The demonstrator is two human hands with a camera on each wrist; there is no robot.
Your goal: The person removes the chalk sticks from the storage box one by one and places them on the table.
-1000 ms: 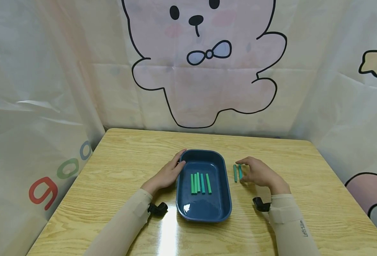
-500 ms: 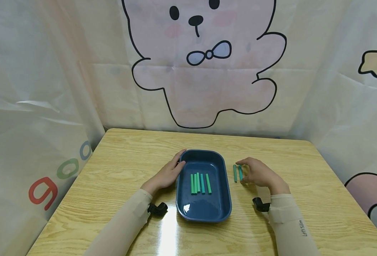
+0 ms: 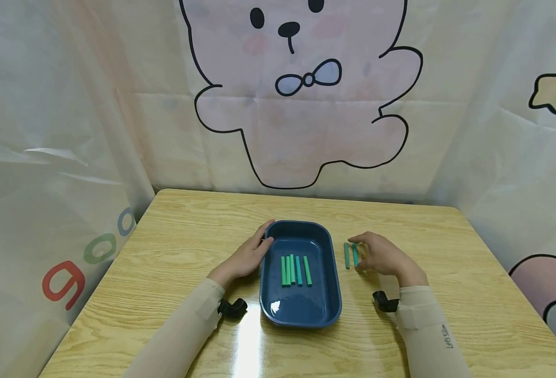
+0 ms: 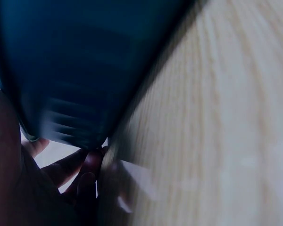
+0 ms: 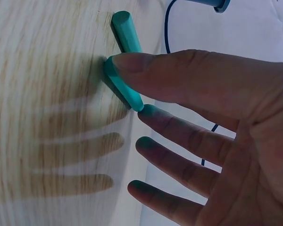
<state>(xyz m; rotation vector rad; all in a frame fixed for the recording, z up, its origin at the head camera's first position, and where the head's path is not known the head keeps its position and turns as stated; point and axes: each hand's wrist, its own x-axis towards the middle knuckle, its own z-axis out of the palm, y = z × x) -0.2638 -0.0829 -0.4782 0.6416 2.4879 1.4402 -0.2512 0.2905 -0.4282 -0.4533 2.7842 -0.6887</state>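
A dark blue rectangular dish [image 3: 301, 307] stands mid-table with several green and teal chalk-like sticks [image 3: 289, 270] lying side by side in it. My left hand [image 3: 244, 258] holds its left side, thumb over the rim and fingers against the outer wall. Right of the dish, my right hand [image 3: 385, 255] has thumb and index finger at opposite ends of a teal chalk stick [image 5: 122, 87], which lies on the table. Its other fingers are spread, their fingertips [image 5: 142, 141] tinged green. Another green chalk stick [image 3: 346, 256] lies just left of that one, nearer the dish.
Everything sits on a light wooden table [image 3: 202, 223]. Behind it hangs a cloth printed with a cartoon bear [image 3: 296, 131]. Black wrist cameras, one on the left sleeve [image 3: 232, 308] and one on the right sleeve [image 3: 385, 302], stick out near the tabletop.
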